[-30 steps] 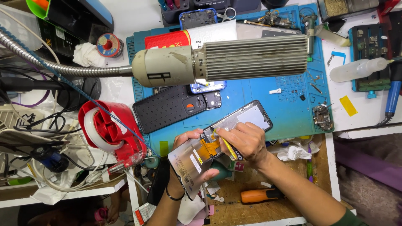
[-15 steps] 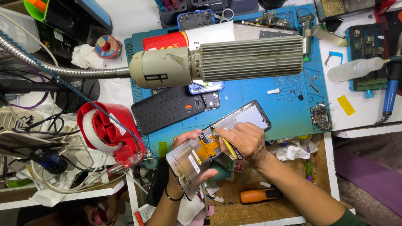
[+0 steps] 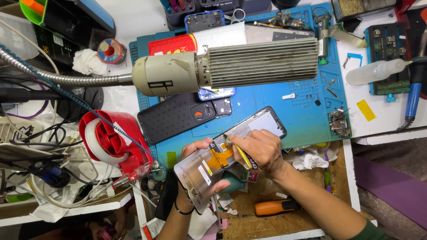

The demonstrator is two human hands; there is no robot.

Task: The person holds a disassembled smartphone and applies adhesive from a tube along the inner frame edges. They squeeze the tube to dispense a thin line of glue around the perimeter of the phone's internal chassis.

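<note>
The right hand (image 3: 262, 149) pinches yellow tweezers (image 3: 240, 153) in a closed grip, tip on the orange cable (image 3: 221, 156) at ten o'clock, while the left hand (image 3: 195, 178) clasps the phone screen (image 3: 227, 153), lying eight-to-two over the bench (image 3: 249, 222).

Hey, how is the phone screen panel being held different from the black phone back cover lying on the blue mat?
The screen panel is gripped in the left hand while the right hand works a yellow tool on it; the black back cover lies untouched on the blue mat. The panel shows a silvery back with an orange flex strip; the cover is dark and textured. Both are flat, phone-shaped and lie at a slant.
</note>
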